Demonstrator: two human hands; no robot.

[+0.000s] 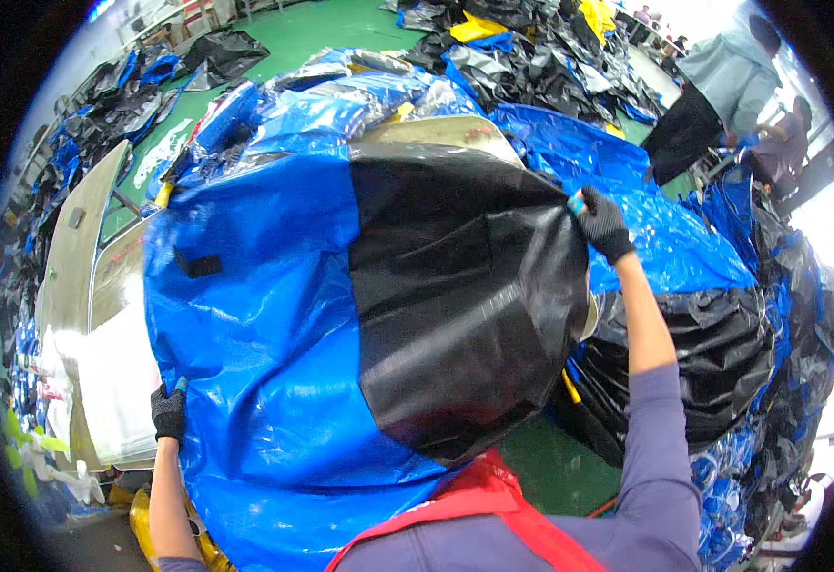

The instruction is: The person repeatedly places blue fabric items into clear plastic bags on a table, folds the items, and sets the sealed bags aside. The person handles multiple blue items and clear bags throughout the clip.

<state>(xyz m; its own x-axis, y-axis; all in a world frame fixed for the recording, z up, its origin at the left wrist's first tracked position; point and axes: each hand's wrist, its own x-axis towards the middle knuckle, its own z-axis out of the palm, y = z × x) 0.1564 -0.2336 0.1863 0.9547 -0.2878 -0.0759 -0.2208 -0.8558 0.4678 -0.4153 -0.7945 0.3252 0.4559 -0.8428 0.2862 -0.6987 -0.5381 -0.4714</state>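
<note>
A large blue-and-black plastic sheet (pixel 274 315) is spread out in front of me, blue on the left and black on the right. My right hand (pixel 604 225), in a dark knitted glove, pinches the far right corner of the black part. At the near left edge, my left hand (pixel 169 412), gloved alike, is closed on the blue part. A small black patch (pixel 198 265) shows on the blue side. Beneath the sheet, a pale worktable (pixel 117 334) sticks out to the left and at the back; the sheet's near end hangs down against my red apron (pixel 474 491).
Crumpled blue and silvery sheets (pixel 341 110) are heaped behind the table. On the right, more blue sheeting (pixel 674 238) lies over black sheeting (pixel 693 343). Beyond is a green floor (pixel 331 29) with piles of sheeting. A person (pixel 736 71) stands at the far right holding black material.
</note>
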